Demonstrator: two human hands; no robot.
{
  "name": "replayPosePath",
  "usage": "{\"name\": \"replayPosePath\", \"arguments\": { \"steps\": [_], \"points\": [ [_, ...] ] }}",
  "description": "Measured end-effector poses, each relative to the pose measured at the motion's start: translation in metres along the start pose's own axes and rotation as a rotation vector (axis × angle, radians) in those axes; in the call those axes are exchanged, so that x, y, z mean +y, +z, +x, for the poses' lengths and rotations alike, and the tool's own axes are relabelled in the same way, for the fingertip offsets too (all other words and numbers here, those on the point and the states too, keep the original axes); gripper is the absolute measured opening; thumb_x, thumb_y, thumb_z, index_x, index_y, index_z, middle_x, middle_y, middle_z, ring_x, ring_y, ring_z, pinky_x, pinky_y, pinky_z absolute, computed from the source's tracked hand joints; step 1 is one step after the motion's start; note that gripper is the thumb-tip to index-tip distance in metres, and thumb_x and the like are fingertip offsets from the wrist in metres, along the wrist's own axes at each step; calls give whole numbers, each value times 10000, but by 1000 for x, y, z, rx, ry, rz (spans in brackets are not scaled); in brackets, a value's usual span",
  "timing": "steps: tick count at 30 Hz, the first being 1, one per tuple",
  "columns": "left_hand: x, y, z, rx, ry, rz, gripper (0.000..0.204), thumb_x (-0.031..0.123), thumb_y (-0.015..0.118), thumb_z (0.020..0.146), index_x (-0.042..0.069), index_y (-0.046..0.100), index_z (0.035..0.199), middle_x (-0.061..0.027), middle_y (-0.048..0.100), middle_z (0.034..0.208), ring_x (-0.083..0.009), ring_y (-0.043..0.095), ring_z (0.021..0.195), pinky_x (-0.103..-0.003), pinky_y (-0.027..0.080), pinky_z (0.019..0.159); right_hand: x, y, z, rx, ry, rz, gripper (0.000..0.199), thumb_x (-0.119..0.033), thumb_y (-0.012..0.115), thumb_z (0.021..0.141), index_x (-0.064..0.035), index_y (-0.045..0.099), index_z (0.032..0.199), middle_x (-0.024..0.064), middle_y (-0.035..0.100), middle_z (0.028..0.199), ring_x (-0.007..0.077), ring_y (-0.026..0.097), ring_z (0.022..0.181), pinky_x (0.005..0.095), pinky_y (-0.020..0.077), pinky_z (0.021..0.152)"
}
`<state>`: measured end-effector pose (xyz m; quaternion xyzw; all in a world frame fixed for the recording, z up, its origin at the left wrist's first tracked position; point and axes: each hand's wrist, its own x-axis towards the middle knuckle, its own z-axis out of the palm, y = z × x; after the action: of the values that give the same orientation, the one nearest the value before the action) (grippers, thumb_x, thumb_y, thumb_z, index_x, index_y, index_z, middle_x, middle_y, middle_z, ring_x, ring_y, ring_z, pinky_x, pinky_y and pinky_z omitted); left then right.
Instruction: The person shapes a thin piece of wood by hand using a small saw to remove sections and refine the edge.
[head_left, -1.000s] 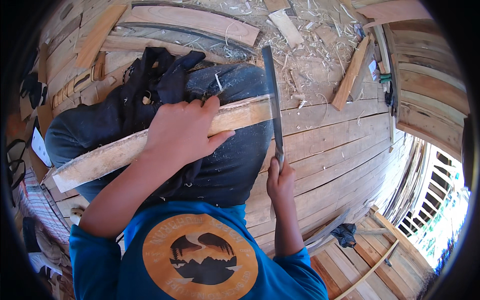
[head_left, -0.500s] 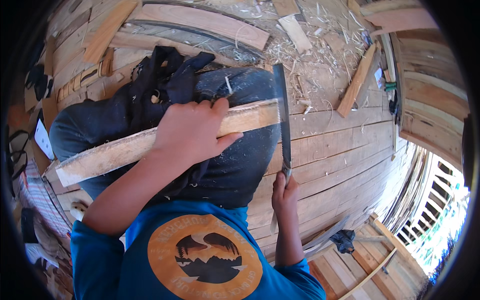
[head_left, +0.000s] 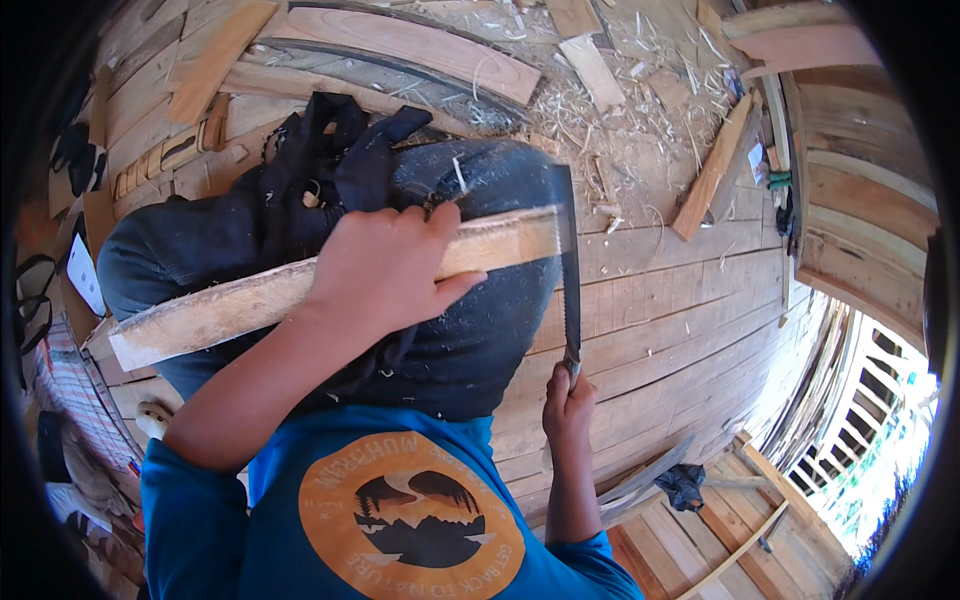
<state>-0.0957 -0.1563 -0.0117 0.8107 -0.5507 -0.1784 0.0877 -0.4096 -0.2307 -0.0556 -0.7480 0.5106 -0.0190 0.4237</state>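
Observation:
A pale wooden batten (head_left: 225,305) lies slantwise across my thighs, its right end jutting toward my right knee. My left hand (head_left: 385,265) is closed over the batten near its middle, thumb along the near side. In my right hand (head_left: 570,405) is the handle of a handsaw, held low to the right. The dark, narrow saw blade (head_left: 570,270) points away from me, its toothed edge against the batten's right end. Whether the teeth sit inside a cut is too blurred to tell.
Wood shavings (head_left: 600,130) litter the plank floor (head_left: 660,290) ahead. Several boards lie about, among them a long plank (head_left: 410,50) at the back and a brown board (head_left: 715,165) at the right. Dark cloth (head_left: 320,170) rests on my lap. A slatted railing (head_left: 865,390) stands at far right.
My right hand has drawn the saw back toward me, so more of the blade lies on the near side of the batten. My left hand and the batten stay in place.

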Motion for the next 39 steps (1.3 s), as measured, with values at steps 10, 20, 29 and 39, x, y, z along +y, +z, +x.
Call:
{"name": "replayPosePath", "arguments": {
  "steps": [10,20,29,39],
  "points": [
    [1,-5,1,2,-22,-26,512,552,678,801,71,579,948,-93,648,717,-258,679,662,-369,539,584,-65,11,75,70,-216,6,239,-194,552,962,33,610,913,206,547,583,351,592,509,405,427,489],
    [1,-7,-3,-35,-47,-19,527,550,673,808,62,589,989,-92,650,725,-254,682,682,-371,540,598,-24,9,20,44,-85,-37,205,-166,550,959,19,618,904,182,543,590,310,594,518,394,433,509],
    [1,-1,-1,15,-23,-32,524,557,666,806,62,584,958,-95,645,726,-259,678,675,-377,536,582,-51,12,61,44,-117,18,223,-174,543,971,29,634,961,159,542,581,231,583,494,371,433,494],
    [3,-9,0,-65,-46,-11,527,549,667,812,55,582,975,-87,644,743,-258,678,688,-371,540,601,-34,14,28,65,-86,-82,228,-189,560,970,17,625,899,195,553,608,306,584,516,382,429,511]
  ]
}}
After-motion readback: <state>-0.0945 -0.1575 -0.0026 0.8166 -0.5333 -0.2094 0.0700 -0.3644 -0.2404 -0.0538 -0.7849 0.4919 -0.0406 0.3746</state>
